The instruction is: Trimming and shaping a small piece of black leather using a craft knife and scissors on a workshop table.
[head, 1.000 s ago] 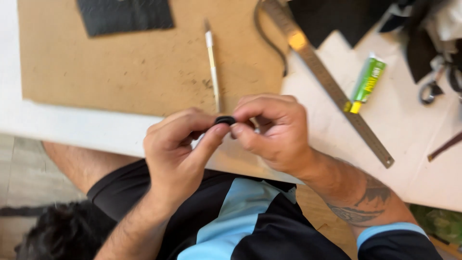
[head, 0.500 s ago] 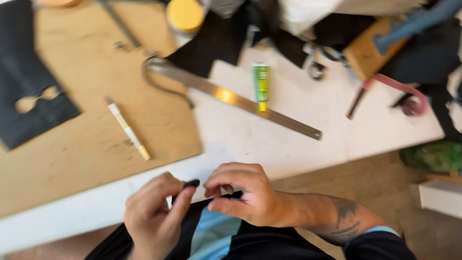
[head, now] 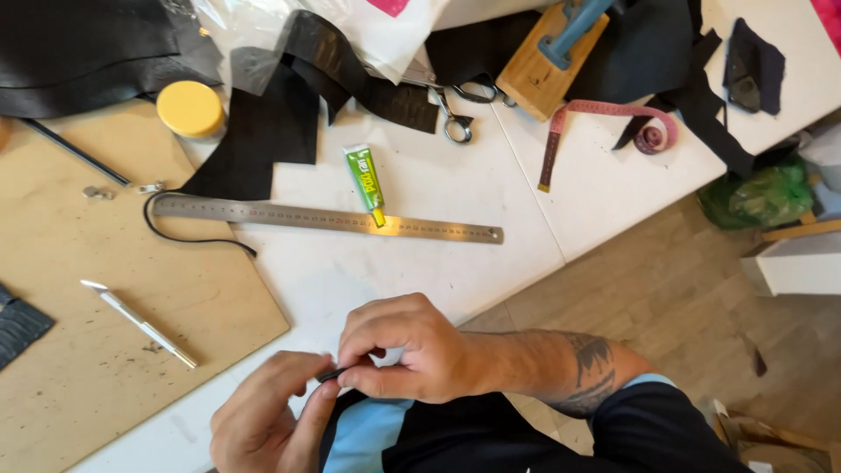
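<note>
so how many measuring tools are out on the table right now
2: a steel ruler lying flat mid-table under the glue tube's tip, and a pink tape measure partly rolled near the wooden block. The black leather pieces may hide others.

Green glue tube (head: 364, 181), yellow-tipped, upper centre, nozzle resting on the steel ruler (head: 328, 219). Round yellow-lidded container (head: 190, 109), upper left.

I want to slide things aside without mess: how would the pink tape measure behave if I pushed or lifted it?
The pink tape measure is probably floppy and light: its strip lies limp across the white table. Its coiled end might unroll if lifted. Pushed, it would likely bunch rather than slide as one piece.
</note>
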